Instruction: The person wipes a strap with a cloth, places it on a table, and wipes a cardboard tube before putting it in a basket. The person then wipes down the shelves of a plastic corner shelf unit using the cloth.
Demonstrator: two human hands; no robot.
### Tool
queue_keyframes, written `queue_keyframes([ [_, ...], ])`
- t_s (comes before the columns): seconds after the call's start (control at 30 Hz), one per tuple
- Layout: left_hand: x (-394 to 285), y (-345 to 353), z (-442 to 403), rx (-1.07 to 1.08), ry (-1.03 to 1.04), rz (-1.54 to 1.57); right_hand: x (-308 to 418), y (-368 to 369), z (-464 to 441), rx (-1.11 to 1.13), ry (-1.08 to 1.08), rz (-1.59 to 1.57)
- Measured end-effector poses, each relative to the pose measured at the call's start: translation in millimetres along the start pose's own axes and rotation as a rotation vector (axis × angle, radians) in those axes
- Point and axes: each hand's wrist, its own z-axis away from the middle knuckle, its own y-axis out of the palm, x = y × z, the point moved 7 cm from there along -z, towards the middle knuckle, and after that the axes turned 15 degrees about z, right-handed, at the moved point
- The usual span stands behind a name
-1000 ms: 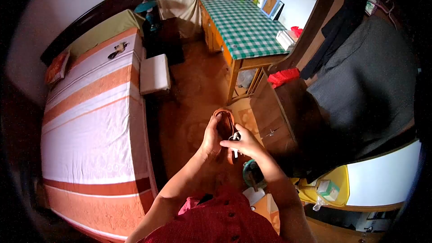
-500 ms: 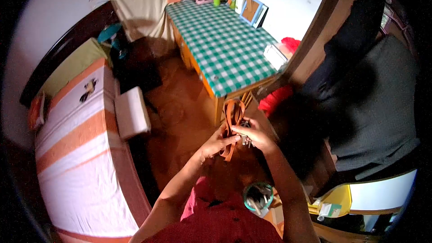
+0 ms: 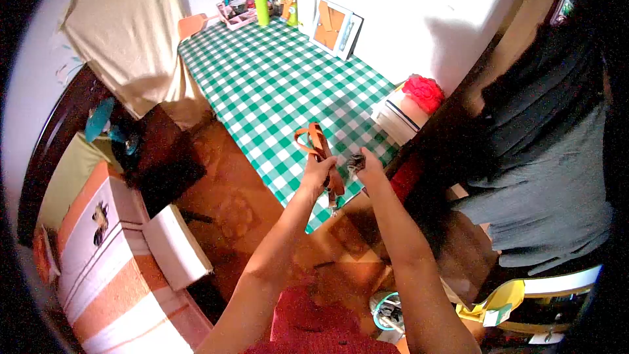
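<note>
My left hand [image 3: 319, 173] is closed around a folded brown leather strap [image 3: 317, 137], which loops up above the fingers and hangs below them. A small metallic fitting shows near its lower end. In my right hand [image 3: 371, 170], the fingers are closed on a small dark grey bundle [image 3: 356, 162] that looks coiled; its exact kind is too blurred to tell. Both hands are apart, held over the near end of a table with a green and white checked tablecloth [image 3: 282, 92].
A picture frame [image 3: 329, 26], a green bottle [image 3: 262, 8] and a pink organizer [image 3: 241, 18] stand at the table's back. Books [image 3: 395, 121] with a red flower [image 3: 423, 93] sit right. A white-topped stool [image 3: 177, 246] adjoins the bed [image 3: 124, 295]. Dark clothes [image 3: 544, 177] hang right.
My hands have separated, the strap staying in my left and the grey bundle in my right. The view has moved closer to the table, and the hands are now over its near end.
</note>
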Motion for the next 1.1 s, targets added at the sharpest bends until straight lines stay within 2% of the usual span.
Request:
queue_keyframes([
  [0.03, 11, -3, -23, 0.018, 0.024, -0.068, -10, -6, -21, -0.014, 0.0, -0.009],
  [0.07, 17, -3, -37, 0.011, 0.039, -0.074, -16, -12, -53, 0.031, -0.218, 0.083],
  [0.1, 30, -8, -58, 0.02, 0.031, -0.078, -2, 2, -37, 0.147, -0.036, -0.158],
  [0.13, 43, -21, -81, -0.058, 0.095, -0.249, 14, 18, -13, 0.217, 0.17, -0.393],
  [0.17, 47, -27, -92, -0.134, 0.161, -0.421, 10, 18, -15, 0.208, 0.167, -0.4],
  [0.2, 39, -16, -85, -0.107, 0.266, -0.401, 17, 9, -16, 0.137, -0.079, 0.044],
  [0.23, 28, -3, -71, -0.097, 0.257, -0.404, 20, 5, -16, 0.146, -0.152, 0.21],
  [0.3, -3, 13, -42, -0.234, 0.27, -0.61, 27, -4, -15, 0.13, -0.304, 0.542],
  [0.37, 20, 4, -63, -0.15, 0.194, -0.506, 29, -7, 5, 0.014, -0.027, 0.27],
  [0.43, 18, -4, -68, -0.266, 0.343, -0.561, 34, -15, 21, 0.003, -0.037, 0.16],
  [0.47, 13, -7, -65, -0.256, 0.367, -0.655, 33, -17, 29, 0.104, -0.036, -0.004],
  [0.5, 5, 0, -53, -0.195, 0.321, -0.566, 32, -19, 37, 0.207, -0.038, -0.169],
  [0.57, 5, -20, -49, -0.315, 0.377, -0.629, 32, -32, 66, 0.205, -0.021, -0.297],
  [0.67, 0, -21, -10, -0.329, 0.47, -0.645, 25, -61, 103, 0.344, -0.208, -0.397],
  [0.7, 5, -27, 0, -0.349, 0.511, -0.676, 21, -75, 120, 0.32, -0.22, -0.412],
  [0.73, -6, -9, 28, -0.332, 0.642, -0.882, 17, -83, 140, 0.327, -0.221, -0.423],
  [0.77, -1, 3, 58, -0.248, 0.649, -0.661, 9, -93, 161, 0.331, -0.221, -0.437],
  [0.8, 3, 13, 82, -0.219, 0.721, -0.757, -3, -104, 176, 0.401, -0.255, -0.516],
  [0.83, 10, 19, 106, -0.181, 0.793, -0.851, -19, -119, 190, 0.359, -0.271, -0.54],
  [0.9, 40, 33, 156, -0.066, 0.796, -0.824, -63, -156, 222, 0.224, -0.207, -0.59],
  [0.97, 81, 47, 209, 0.028, 0.701, -0.796, -110, -197, 261, 0.135, -0.228, -0.601],
  [1.03, 134, 39, 255, 0.068, 0.578, -0.735, -158, -237, 311, -0.018, -0.068, -0.548],
  [1.1, 183, 36, 306, 0.102, 0.494, -0.723, -200, -276, 361, -0.093, -0.123, -0.499],
])
